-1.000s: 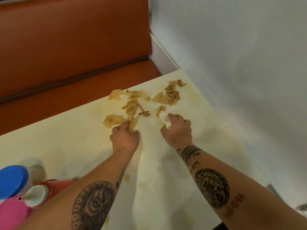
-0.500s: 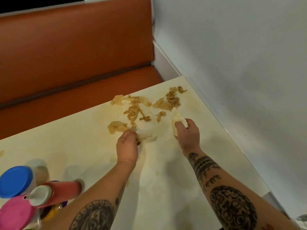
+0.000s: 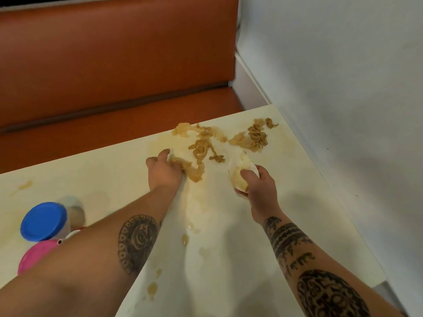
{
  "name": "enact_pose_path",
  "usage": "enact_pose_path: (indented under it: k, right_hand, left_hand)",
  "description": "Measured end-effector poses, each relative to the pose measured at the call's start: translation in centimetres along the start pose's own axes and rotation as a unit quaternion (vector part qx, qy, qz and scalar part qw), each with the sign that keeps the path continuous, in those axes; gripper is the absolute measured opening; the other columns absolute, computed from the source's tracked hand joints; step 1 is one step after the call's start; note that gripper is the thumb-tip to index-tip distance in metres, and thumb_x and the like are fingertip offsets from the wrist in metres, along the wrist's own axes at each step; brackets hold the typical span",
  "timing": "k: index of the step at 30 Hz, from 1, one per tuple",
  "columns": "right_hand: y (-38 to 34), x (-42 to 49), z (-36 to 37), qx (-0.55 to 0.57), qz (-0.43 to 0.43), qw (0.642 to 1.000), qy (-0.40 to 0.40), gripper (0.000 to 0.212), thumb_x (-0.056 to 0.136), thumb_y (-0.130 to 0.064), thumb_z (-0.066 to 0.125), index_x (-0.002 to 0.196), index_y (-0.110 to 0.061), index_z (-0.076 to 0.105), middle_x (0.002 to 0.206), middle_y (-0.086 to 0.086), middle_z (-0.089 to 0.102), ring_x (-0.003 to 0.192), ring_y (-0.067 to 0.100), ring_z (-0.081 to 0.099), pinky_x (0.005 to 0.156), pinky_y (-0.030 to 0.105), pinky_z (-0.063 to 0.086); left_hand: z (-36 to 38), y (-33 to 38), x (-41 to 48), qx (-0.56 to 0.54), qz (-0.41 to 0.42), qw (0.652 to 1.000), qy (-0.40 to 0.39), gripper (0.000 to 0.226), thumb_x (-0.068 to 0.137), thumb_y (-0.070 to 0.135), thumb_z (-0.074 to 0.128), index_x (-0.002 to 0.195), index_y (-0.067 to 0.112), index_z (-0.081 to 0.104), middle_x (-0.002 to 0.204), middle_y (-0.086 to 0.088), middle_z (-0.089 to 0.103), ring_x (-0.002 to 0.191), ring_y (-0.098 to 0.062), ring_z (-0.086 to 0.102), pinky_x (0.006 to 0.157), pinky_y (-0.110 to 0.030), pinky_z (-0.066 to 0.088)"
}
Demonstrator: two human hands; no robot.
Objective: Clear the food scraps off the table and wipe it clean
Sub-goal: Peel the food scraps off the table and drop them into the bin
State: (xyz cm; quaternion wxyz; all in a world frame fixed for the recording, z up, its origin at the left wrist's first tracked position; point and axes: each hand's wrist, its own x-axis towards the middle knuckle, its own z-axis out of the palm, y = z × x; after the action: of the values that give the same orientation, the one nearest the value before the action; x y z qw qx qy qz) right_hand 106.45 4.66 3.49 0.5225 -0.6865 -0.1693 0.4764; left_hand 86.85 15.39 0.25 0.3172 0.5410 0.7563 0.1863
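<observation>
On the table [image 3: 297, 202], your left hand [image 3: 163, 172] stretched out, fingers curled on food scraps [image 3: 201, 149], your right hand [image 3: 259, 188] gripping a white tissue [image 3: 240, 170].

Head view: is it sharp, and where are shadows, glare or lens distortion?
Head view: mildly soft throughout, the brown noodle scraps lacking fine detail; head view: soft grey shadows lie on the cream table near the viewer, no hard glare, the white crumpled napkin nearly blending into it; head view: wide-angle bending slightly bows the orange padded bench.
</observation>
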Motion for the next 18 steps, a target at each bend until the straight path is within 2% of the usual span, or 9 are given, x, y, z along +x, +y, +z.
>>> enact_pose_path:
  k: [2, 4, 7, 10, 13, 16, 18]
  right_hand:
    - [0.3, -0.2, 0.4, -0.006, 0.002, 1.000, -0.006, 0.013, 0.091, -0.018, 0.062, 0.102, -0.021, 0.069, 0.110, 0.006, 0.067, 0.105, 0.030, 0.065, 0.086, 0.053, 0.061]
    - [0.4, -0.3, 0.7, -0.013, 0.003, 1.000, -0.011, 0.013, 0.091, -0.019, 0.061, 0.101, -0.022, 0.069, 0.110, 0.005, 0.068, 0.105, 0.030, 0.065, 0.086, 0.052, 0.061]
    - [0.4, -0.2, 1.1, -0.016, 0.008, 1.000, -0.015, 0.011, 0.093, -0.018, 0.061, 0.101, -0.023, 0.068, 0.111, 0.005, 0.067, 0.105, 0.029, 0.065, 0.086, 0.052, 0.061]
    - [0.1, -0.2, 1.6, -0.015, 0.011, 1.000, -0.020, 0.011, 0.094, -0.018, 0.061, 0.099, -0.025, 0.068, 0.109, 0.002, 0.068, 0.104, 0.028, 0.065, 0.087, 0.051, 0.061]
    - [-0.3, -0.3, 2.0, -0.005, 0.012, 0.999, -0.031, 0.013, 0.093, -0.018, 0.060, 0.099, -0.025, 0.069, 0.108, 0.000, 0.068, 0.105, 0.027, 0.065, 0.087, 0.051, 0.061]
    - [-0.4, -0.4, 2.1, 0.008, 0.012, 0.999, -0.031, 0.013, 0.093, -0.016, 0.060, 0.101, -0.020, 0.069, 0.108, 0.001, 0.068, 0.105, 0.027, 0.064, 0.087, 0.051, 0.061]
    - [-0.4, -0.3, 1.9, 0.022, 0.019, 0.999, -0.024, 0.015, 0.093, -0.016, 0.061, 0.105, -0.017, 0.069, 0.109, 0.003, 0.067, 0.106, 0.028, 0.064, 0.088, 0.051, 0.061]
  left_hand:
    - [0.4, -0.5, 0.7, 0.070, 0.005, 0.995, -0.065, 0.043, 0.102, 0.032, 0.053, 0.144, 0.026, 0.052, 0.143, -0.012, 0.036, 0.110, -0.034, 0.061, 0.104, -0.038, 0.046]
    - [0.7, -0.9, 0.8, 0.077, 0.022, 0.994, -0.075, 0.033, 0.102, 0.031, 0.052, 0.130, 0.018, 0.062, 0.133, -0.013, 0.045, 0.103, -0.033, 0.060, 0.096, -0.037, 0.047]
    - [0.6, -1.2, 0.0, -0.051, 0.018, 0.998, -0.024, 0.024, 0.099, 0.032, 0.049, 0.096, 0.012, 0.062, 0.101, -0.010, 0.061, 0.086, -0.029, 0.058, 0.074, -0.034, 0.044]
    - [-0.1, -1.4, -1.3, -0.195, -0.035, 0.980, -0.013, 0.031, 0.098, 0.035, 0.049, 0.078, 0.011, 0.050, 0.077, -0.005, 0.052, 0.075, -0.024, 0.049, 0.066, -0.037, 0.037]
    - [-0.7, -1.8, -1.8, -0.321, -0.083, 0.943, -0.016, 0.027, 0.087, 0.033, 0.063, 0.072, 0.016, 0.049, 0.074, -0.006, 0.054, 0.071, -0.023, 0.050, 0.069, -0.035, 0.041]
    - [-1.1, -1.6, -2.0, -0.430, -0.135, 0.892, -0.029, 0.018, 0.082, 0.012, 0.071, 0.073, 0.015, 0.056, 0.086, -0.010, 0.072, 0.079, -0.024, 0.065, 0.077, -0.036, 0.052]
    - [-1.2, -1.2, -2.2, -0.471, -0.153, 0.868, -0.045, 0.020, 0.080, 0.001, 0.071, 0.078, 0.014, 0.056, 0.086, -0.015, 0.071, 0.084, -0.031, 0.069, 0.074, -0.038, 0.053]
